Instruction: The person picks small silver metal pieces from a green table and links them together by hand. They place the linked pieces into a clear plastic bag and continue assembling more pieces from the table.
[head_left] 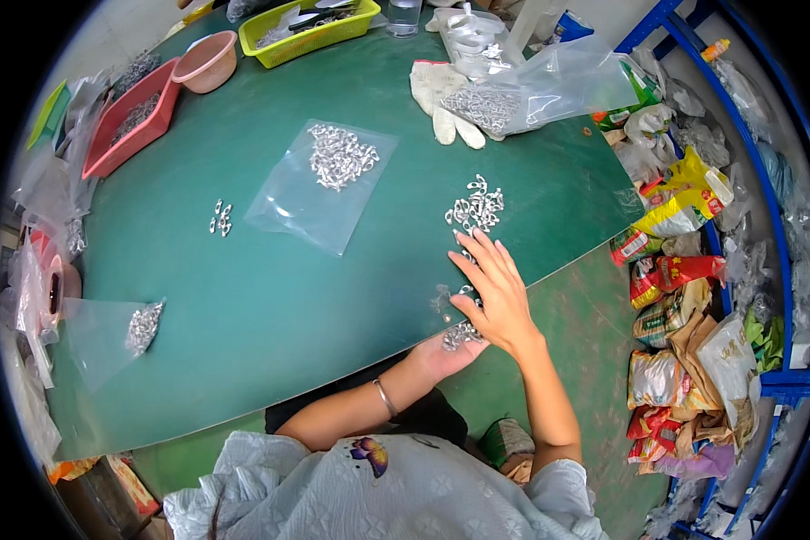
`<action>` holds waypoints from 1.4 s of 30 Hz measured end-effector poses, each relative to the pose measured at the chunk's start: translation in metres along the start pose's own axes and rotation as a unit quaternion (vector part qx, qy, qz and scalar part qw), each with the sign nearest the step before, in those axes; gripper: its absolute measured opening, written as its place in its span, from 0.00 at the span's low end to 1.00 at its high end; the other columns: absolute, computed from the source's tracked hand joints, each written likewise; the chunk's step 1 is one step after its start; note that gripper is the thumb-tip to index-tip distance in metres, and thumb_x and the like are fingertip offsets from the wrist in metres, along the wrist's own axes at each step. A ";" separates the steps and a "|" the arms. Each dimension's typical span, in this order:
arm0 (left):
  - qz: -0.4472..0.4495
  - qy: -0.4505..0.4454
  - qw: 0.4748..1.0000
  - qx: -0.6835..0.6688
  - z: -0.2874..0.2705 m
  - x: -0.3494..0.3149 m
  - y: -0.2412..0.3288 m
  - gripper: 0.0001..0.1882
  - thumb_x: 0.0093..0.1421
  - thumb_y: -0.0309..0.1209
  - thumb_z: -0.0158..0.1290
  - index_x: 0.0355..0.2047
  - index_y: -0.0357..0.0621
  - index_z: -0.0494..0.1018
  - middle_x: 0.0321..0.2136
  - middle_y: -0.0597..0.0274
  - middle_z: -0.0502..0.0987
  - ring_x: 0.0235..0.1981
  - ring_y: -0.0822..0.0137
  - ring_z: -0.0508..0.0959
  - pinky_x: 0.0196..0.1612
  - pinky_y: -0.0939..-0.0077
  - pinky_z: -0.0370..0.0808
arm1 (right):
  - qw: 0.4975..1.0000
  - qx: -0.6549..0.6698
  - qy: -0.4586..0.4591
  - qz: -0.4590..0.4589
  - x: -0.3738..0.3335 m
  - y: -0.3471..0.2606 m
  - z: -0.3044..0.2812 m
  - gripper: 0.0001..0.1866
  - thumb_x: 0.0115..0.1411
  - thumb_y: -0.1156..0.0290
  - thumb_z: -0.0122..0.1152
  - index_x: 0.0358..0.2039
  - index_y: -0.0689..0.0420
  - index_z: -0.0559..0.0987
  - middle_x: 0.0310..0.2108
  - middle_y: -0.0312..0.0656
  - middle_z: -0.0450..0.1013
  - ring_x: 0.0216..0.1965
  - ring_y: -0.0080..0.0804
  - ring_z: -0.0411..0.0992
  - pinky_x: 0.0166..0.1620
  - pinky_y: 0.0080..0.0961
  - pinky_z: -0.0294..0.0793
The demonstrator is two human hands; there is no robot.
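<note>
At the table's near edge my left hand (439, 362) is cupped palm up, with a heap of small silver metal clasps (462, 337) in it. My right hand (497, 292) is just above, fingers spread over the green tabletop (333, 310), with several loose clasps by its fingertips and thumb. Beyond those fingers is a loose pile of the same silver clasps (477, 207). Farther left, a larger heap of clasps (340, 157) rests on a clear plastic bag (283, 200). A small group of clasps (220, 218) sits apart from it. My right fingers partly cover the nearest loose pieces.
At the far left are a red tray (108, 160), a pink bowl (205, 63) and a yellow-green basket (319, 38). A bag of metal parts (490, 106) overlaps a white glove (427, 83). Near left lies a small filled bag (142, 328). Blue shelving (774, 171) stands right.
</note>
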State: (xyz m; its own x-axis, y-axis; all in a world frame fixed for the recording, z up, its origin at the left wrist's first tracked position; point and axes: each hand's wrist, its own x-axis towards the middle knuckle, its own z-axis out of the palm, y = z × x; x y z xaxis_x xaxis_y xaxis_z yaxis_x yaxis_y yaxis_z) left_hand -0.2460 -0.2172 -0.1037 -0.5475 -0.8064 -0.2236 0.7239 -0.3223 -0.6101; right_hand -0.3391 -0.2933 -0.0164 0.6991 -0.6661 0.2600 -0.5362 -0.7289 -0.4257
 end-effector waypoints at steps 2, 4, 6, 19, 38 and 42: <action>0.037 0.015 0.999 0.033 -0.003 -0.002 0.000 0.18 0.64 0.36 0.36 0.49 0.41 0.65 0.51 0.53 0.68 0.53 0.59 0.67 0.57 0.60 0.63 | 1.000 0.025 0.008 -0.006 -0.007 -0.004 0.001 0.25 0.50 0.60 0.60 0.47 0.60 0.72 0.56 0.46 0.62 0.60 0.46 0.56 0.60 0.45 0.53; -0.010 -0.081 0.997 0.001 -0.024 0.001 0.011 0.20 0.64 0.37 0.36 0.52 0.41 0.63 0.53 0.53 0.66 0.55 0.59 0.66 0.59 0.61 0.62 | 0.999 0.046 0.008 -0.016 -0.017 -0.008 0.004 0.26 0.48 0.61 0.61 0.47 0.60 0.72 0.55 0.46 0.62 0.59 0.46 0.57 0.59 0.46 0.54; -0.024 -0.121 0.992 0.026 -0.026 0.002 0.011 0.21 0.64 0.37 0.35 0.54 0.40 0.61 0.53 0.53 0.65 0.56 0.60 0.65 0.59 0.63 0.61 | 0.997 0.066 0.021 -0.018 -0.027 -0.014 0.005 0.24 0.45 0.65 0.64 0.43 0.60 0.74 0.53 0.47 0.65 0.57 0.48 0.60 0.58 0.47 0.58; -0.034 -0.075 0.986 0.146 0.000 0.001 -0.002 0.22 0.65 0.30 0.32 0.57 0.31 0.56 0.51 0.55 0.67 0.54 0.65 0.66 0.60 0.74 0.61 | 0.961 0.119 0.231 -0.094 -0.076 -0.025 0.061 0.11 0.48 0.77 0.60 0.33 0.64 0.77 0.36 0.48 0.72 0.44 0.48 0.71 0.48 0.38 0.69; -0.051 0.105 0.988 0.106 0.009 -0.144 0.006 0.16 0.60 0.24 0.44 0.48 0.32 0.64 0.45 0.51 0.69 0.44 0.61 0.71 0.48 0.70 0.71 | 0.991 0.089 0.072 -0.069 0.045 -0.090 0.032 0.23 0.49 0.72 0.61 0.46 0.65 0.69 0.39 0.50 0.66 0.41 0.46 0.65 0.45 0.36 0.65; 0.017 0.092 0.989 0.115 0.058 -0.180 -0.002 0.19 0.59 0.24 0.44 0.51 0.31 0.61 0.45 0.50 0.68 0.43 0.63 0.70 0.44 0.74 0.72 | 0.993 -0.005 0.083 -0.080 0.086 -0.103 0.062 0.21 0.50 0.71 0.61 0.44 0.63 0.70 0.36 0.47 0.65 0.36 0.42 0.65 0.40 0.33 0.64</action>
State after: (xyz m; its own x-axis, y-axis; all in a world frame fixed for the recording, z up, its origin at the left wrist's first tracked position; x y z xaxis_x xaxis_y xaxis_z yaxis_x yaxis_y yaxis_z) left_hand -0.1249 -0.0999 -0.0179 -0.5730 -0.7220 -0.3879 0.8079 -0.4178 -0.4156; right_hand -0.1943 -0.2654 -0.0035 0.6876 -0.5588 0.4637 -0.4303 -0.8280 -0.3596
